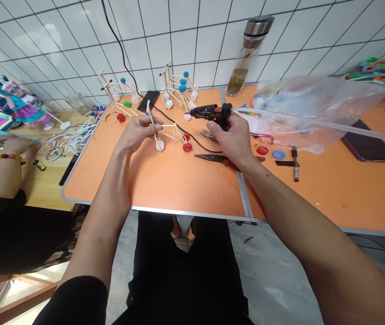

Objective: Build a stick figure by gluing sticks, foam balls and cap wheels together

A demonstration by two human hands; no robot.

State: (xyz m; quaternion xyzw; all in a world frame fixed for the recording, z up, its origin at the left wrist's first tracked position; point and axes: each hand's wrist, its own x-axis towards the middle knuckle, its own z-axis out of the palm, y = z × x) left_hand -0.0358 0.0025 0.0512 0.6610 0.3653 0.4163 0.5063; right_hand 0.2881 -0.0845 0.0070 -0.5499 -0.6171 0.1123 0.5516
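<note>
Head view: right hand (233,137) gripping glue gun (209,111)

No text, label, brand or number can be read anywhere — not on the glue gun (213,112), the glass bottle (246,58), the phones, or the plastic bag (307,108) — all are blank or too blurred.

The left hand (138,132) pinches a stick frame (165,132) with red caps above the orange counter (165,180) — the right hand (233,137) grips a black glue gun (211,111), nozzle toward the frame. Scissors (219,158) lie just below the right hand — a plastic bag (311,108) sits beyond it.
</note>
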